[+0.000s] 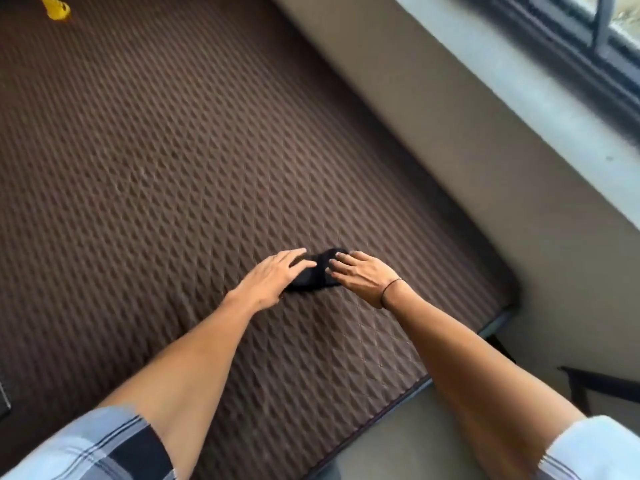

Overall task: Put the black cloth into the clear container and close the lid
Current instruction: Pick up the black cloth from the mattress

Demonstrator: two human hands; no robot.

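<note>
A small black cloth [317, 271] lies bunched on the brown patterned mattress [173, 150], near its right side. My left hand [272, 280] rests flat on the cloth's left part, fingers spread and pointing right. My right hand [363, 275] presses on its right part, fingertips on the fabric. Neither hand has lifted it; the cloth stays on the surface and is partly covered by both hands. The clear container and its lid are not in view.
A yellow object [57, 6] sits at the far top left of the mattress. A beige wall [467, 150] and a grey window sill [554, 91] run along the right. A dark frame piece [588, 382] stands at the lower right, beyond the mattress edge.
</note>
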